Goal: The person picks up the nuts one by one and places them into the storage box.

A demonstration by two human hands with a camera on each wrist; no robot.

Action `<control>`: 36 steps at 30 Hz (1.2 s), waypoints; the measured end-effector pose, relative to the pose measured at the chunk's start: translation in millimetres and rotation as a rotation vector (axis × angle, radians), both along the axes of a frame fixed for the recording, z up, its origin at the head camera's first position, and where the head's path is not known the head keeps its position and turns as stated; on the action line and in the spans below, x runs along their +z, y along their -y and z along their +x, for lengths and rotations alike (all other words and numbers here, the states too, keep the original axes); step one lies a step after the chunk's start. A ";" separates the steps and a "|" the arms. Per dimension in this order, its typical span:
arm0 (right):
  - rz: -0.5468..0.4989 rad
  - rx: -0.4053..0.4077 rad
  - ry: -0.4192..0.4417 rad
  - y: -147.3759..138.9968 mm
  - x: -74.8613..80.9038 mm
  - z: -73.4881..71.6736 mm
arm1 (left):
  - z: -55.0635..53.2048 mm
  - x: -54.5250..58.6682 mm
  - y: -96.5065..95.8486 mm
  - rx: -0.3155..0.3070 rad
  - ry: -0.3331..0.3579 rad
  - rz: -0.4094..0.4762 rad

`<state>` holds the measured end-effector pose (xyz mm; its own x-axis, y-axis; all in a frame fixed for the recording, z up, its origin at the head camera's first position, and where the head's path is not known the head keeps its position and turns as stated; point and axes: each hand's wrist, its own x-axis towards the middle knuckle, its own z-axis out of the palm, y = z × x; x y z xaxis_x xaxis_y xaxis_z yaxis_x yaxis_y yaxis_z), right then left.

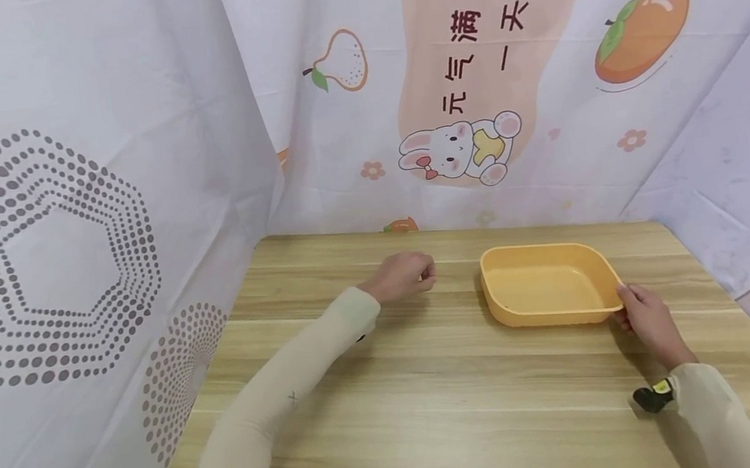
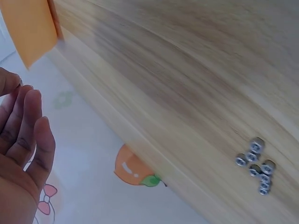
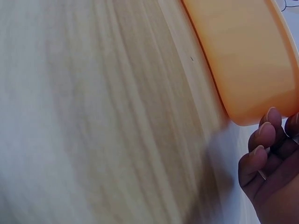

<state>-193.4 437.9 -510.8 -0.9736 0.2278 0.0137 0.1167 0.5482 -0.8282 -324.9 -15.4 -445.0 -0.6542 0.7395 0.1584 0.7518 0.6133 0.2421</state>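
Observation:
My left hand (image 1: 403,276) is above the table, left of a yellow-orange plastic tray (image 1: 554,315). In the left wrist view its thumb and forefinger pinch a small silvery nut (image 2: 20,82), mostly hidden by the fingertips. Several metal nuts (image 2: 254,158) lie in a loose cluster on the wood in that view; the left arm hides them from the head camera. At the tray's near right corner, my right hand (image 1: 651,321) grips the rim, thumb on top and fingers bent under it. The right wrist view has those fingertips (image 3: 265,133) against the tray's outer wall.
A wood-grain table (image 1: 440,421) carries everything. Printed white cloth (image 1: 337,153) hangs along its back edge, with more cloth (image 1: 102,244) close on the left and on the right. A dark strap piece (image 1: 653,396) sticks out at the right wrist.

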 end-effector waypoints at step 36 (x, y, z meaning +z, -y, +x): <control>-0.030 -0.005 0.001 2.6 2.1 0.8 | 13.6 6.0 -63.4 -0.094 0.090 0.039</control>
